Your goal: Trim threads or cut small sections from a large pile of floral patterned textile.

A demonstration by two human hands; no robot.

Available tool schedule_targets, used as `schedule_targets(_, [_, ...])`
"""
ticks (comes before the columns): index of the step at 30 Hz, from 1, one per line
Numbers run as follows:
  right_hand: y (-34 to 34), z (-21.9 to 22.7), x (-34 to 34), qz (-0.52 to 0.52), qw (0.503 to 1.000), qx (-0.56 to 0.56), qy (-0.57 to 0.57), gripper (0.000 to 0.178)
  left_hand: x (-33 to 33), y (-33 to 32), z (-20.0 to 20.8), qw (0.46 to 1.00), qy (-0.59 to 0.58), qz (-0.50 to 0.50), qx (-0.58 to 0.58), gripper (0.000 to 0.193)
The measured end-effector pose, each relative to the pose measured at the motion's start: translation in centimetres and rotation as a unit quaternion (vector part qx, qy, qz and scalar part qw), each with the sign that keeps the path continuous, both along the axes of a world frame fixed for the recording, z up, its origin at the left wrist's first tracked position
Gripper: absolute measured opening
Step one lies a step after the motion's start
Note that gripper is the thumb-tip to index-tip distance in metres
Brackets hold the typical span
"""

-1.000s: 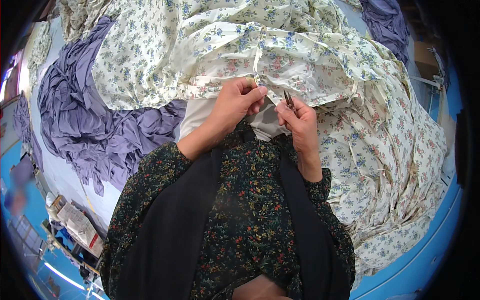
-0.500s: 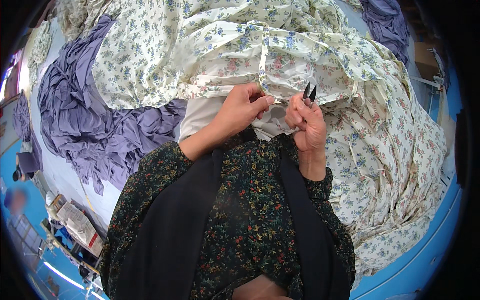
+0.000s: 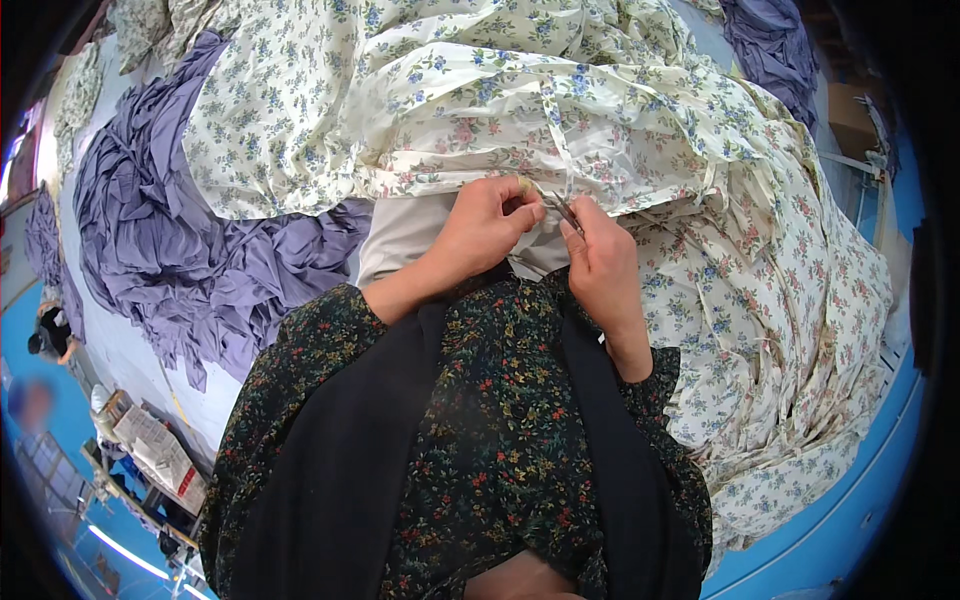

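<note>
White floral fabric (image 3: 640, 130) with blue and pink flowers lies spread and gathered in front of me. At its near edge my left hand (image 3: 490, 225) is closed in a pinch on the cloth; the exact spot under the fingertips is hard to see. My right hand (image 3: 605, 265) grips a pair of small thread snips (image 3: 567, 213), their dark blades pointing up and left, close to the left fingertips. A narrow floral strip (image 3: 556, 130) runs down the fabric to the edge beside the snips.
A heap of purple cloth (image 3: 150, 220) lies on the pale table to the left, with more purple cloth (image 3: 770, 55) at the far right. Gathered floral fabric (image 3: 770, 380) piles up on my right. At lower left are a printed carton (image 3: 160, 455) and a person (image 3: 35, 405).
My right hand has turned and moved left, bringing the snips from pointing upward to beside my left fingertips. The floral strip's lower end has shifted right, away from the left hand.
</note>
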State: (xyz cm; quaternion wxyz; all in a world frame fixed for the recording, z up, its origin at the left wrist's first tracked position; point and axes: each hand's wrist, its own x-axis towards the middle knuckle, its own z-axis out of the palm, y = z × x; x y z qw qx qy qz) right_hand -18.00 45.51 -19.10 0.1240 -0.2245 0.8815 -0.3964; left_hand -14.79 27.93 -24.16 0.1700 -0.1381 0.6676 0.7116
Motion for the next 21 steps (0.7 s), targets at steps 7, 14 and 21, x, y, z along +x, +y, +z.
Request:
schedule_targets(7, [1.8, 0.3, -0.6, -0.045, 0.975, -0.021, -0.219, 0.016, -0.7, -0.9, 1.3, 0.983, -0.097, 0.043, 0.152, 0.016])
schedule_targets(14, [-1.2, -0.9, -0.5, -0.158, 0.946, -0.214, -0.186, 0.018, -0.5, -0.8, 1.1, 0.996, -0.054, 0.012, 0.07, 0.02])
schedule_targets(21, [-0.9, -1.9, -1.4, -0.078, 0.989, -0.057, -0.111, 0.015, -0.2, -0.5, 1.5, 0.997, 0.027, -0.03, -0.059, 0.021])
